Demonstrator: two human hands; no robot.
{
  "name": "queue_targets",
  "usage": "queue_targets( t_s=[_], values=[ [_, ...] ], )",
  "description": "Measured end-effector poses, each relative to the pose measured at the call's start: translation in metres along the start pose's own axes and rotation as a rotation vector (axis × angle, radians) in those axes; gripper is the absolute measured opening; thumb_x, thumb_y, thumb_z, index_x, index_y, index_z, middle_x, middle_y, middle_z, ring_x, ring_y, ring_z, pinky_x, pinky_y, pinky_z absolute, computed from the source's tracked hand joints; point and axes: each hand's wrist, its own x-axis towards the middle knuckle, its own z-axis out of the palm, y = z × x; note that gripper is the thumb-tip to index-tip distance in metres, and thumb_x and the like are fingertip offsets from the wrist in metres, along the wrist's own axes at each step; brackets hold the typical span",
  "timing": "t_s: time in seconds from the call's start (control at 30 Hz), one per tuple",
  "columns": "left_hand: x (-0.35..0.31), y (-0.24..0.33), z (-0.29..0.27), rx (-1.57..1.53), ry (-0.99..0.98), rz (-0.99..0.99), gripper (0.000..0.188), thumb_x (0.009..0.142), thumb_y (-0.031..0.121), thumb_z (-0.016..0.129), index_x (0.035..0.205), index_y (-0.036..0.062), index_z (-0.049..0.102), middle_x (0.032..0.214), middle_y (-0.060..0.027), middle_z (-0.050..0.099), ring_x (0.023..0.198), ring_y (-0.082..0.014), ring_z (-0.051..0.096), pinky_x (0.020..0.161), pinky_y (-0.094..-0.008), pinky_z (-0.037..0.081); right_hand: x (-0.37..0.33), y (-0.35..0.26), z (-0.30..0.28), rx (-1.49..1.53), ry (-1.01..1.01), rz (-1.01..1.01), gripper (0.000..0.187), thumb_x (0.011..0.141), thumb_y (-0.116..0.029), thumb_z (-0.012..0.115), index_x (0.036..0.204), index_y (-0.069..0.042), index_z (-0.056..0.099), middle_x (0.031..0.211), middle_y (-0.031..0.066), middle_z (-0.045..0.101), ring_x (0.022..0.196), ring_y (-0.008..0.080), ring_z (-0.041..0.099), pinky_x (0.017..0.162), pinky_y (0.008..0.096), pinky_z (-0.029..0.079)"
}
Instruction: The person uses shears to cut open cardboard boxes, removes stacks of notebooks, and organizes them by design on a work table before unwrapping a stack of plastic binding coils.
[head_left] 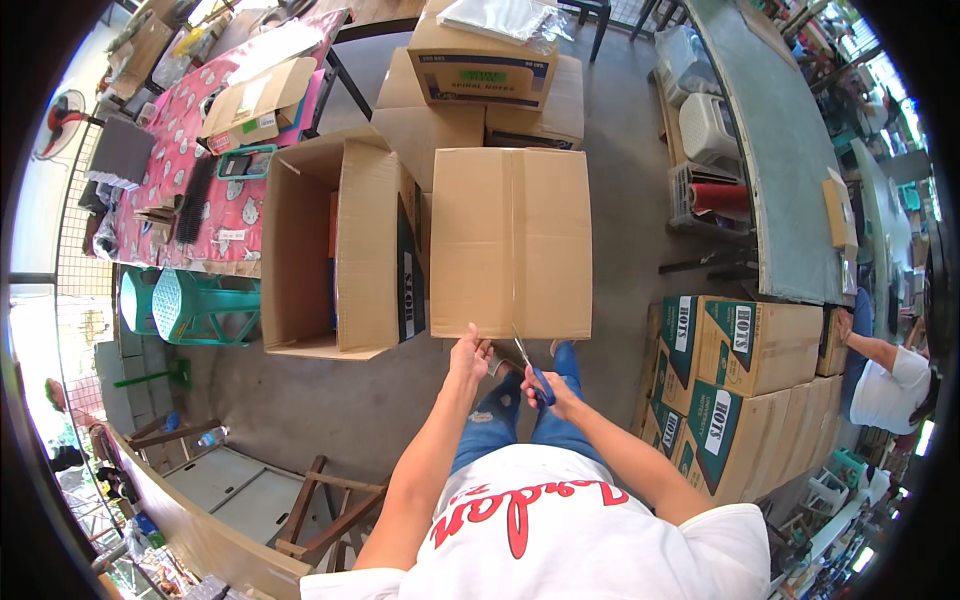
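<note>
A closed cardboard carton (pixel 475 240) stands in front of me, with a strip of tape (pixel 514 230) down its middle. My right hand (pixel 563 397) grips the handles of a pair of blue-handled scissors (pixel 543 386). Their blades point up to the carton's near edge, close to the tape's end. My left hand (pixel 470 354) is at the near edge, left of the tape; its fingers are apart and one fingertip meets the cardboard. Directly left of the carton is a tall cardboard box (pixel 372 250) with its top open; something blue and orange shows inside.
More cartons (pixel 480 75) are stacked behind. A pink-covered table (pixel 235 190) and green stools (pixel 195 305) are at left. At right are a grey table (pixel 790 200) and stacked cartons (pixel 770 345), with another person (pixel 890 380) beside them. A wooden frame (pixel 310 510) lies lower left.
</note>
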Motion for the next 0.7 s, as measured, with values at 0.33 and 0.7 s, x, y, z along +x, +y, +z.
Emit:
queue_targets(
  t_s=[0.33,0.7],
  values=[
    [0.022,-0.008,0.001,0.011,0.210,-0.022,0.014,0.094,0.032,0.056,0.101,0.0192,0.059,0.087,0.0023,0.063,0.074,-0.0140,0.060,0.064,-0.0340,0.040,0.029,0.026,0.053,0.297,0.124,-0.165,0.051,0.085,-0.057,0.061,0.087,-0.007,0.055,0.068,0.0006,0.050,0.056,0.0108,0.052,0.052,0.0263,0.047],
    [0.015,-0.004,0.009,-0.008,0.227,-0.065,0.014,0.094,0.034,0.057,0.098,0.0206,0.059,0.078,0.0040,0.061,0.068,-0.0127,0.056,0.066,-0.0344,0.040,0.049,0.036,0.053,-0.036,0.283,-0.299,0.051,0.082,-0.055,0.066,0.083,-0.005,0.055,0.063,0.0020,0.051,0.049,0.0123,0.051,0.047,0.0256,0.044]
  ],
)
